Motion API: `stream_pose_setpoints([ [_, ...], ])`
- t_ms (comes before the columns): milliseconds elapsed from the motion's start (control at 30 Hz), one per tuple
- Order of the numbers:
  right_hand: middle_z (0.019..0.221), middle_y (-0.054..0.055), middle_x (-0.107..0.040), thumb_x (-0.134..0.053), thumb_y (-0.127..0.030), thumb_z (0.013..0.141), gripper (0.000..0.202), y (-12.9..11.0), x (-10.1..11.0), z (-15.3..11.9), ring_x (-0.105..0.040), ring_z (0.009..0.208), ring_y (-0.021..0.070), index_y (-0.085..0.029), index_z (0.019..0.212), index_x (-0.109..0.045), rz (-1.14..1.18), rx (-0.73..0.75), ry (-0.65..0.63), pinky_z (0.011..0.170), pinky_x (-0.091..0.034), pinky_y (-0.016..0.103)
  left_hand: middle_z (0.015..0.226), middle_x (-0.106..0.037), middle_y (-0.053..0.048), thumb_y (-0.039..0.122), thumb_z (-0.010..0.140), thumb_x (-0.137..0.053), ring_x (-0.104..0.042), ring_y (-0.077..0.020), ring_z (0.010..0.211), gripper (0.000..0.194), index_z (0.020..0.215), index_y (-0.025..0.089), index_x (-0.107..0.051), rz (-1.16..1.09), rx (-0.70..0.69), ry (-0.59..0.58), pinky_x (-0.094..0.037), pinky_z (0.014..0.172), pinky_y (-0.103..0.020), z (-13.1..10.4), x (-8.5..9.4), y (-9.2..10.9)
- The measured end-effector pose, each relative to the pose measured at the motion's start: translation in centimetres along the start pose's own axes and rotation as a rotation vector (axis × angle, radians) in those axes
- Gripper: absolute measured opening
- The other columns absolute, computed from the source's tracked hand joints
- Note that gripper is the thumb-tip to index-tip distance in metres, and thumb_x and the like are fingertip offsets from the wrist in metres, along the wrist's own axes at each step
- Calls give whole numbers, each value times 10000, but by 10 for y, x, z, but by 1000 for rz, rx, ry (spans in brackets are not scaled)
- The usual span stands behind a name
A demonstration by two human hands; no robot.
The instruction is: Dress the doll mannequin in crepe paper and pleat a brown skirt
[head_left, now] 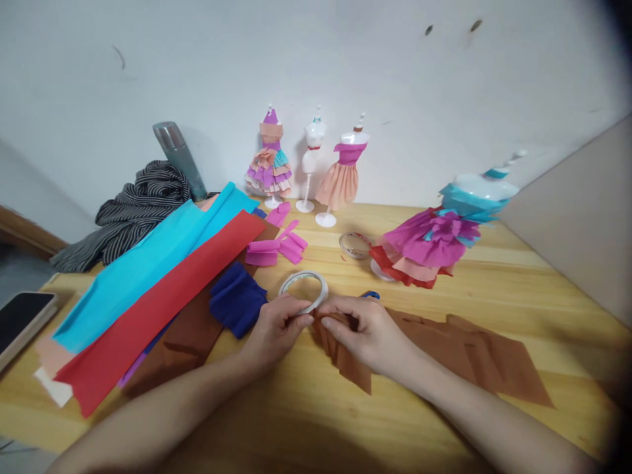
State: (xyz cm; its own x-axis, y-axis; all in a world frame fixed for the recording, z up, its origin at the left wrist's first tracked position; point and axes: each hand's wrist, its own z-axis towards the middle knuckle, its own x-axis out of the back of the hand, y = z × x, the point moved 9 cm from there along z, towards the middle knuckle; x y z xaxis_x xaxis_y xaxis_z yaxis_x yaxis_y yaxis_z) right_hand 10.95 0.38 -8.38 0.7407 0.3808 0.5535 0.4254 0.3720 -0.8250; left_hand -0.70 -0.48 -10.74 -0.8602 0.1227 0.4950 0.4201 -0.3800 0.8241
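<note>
A white tape roll [323,289] is held upright by my left hand [279,329], whose thumb and fingers pinch its lower edge. My right hand [368,329] sits just right of the roll, thumb and fingers pressed on the gathered top of a pleated brown paper piece [353,372]. The fingertips of both hands nearly meet at the top of these pleats. Under and beyond my right forearm lies a larger brown sheet [484,359]. A small blue object [370,295] shows partly behind my right hand.
Cyan [148,257] and red paper [168,309] lie at left beside dark blue paper [238,299] and pink pieces [264,252]. Behind stand several mannequins, one in a large dress [429,240]. A second roll [354,245], bottle [182,158], striped cloth [133,210] and phone [24,319] are around.
</note>
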Motion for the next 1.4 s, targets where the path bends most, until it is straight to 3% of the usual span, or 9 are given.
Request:
stream_pose_setpoints([
  [333,664,28,-683,-525,-216,850,202,-3,0,-2,-609,612,153,-186,784,-714,-28,42,33,580,-472,241,744,-665,-21,327,921,-551,-568,-131,695,261,883,142,-731,-47,41,-39,-393,665,-216,2,-2,-7],
  [567,573,1,-616,-511,-203,845,208,-3,8,-2,-494,481,112,-165,785,-707,-77,16,85,473,-376,219,736,-661,-19,350,912,-563,-558,-129,682,272,884,137,-730,-66,69,-22,-397,656,-212,1,0,-8],
  [833,668,33,-688,-517,-151,854,213,-15,1,-3,-603,585,132,-167,727,-687,-24,173,51,557,-445,219,726,-662,-17,330,913,-564,-575,-128,686,255,864,147,-736,-8,-6,-33,-407,666,-216,1,-1,-2],
  [1400,698,36,-716,-534,-137,845,187,-11,3,-3,-637,608,139,-174,799,-712,-71,161,86,578,-479,223,793,-720,-7,264,889,-582,-629,-137,729,202,913,152,-748,-121,59,-61,-441,681,-192,4,-5,-7],
])
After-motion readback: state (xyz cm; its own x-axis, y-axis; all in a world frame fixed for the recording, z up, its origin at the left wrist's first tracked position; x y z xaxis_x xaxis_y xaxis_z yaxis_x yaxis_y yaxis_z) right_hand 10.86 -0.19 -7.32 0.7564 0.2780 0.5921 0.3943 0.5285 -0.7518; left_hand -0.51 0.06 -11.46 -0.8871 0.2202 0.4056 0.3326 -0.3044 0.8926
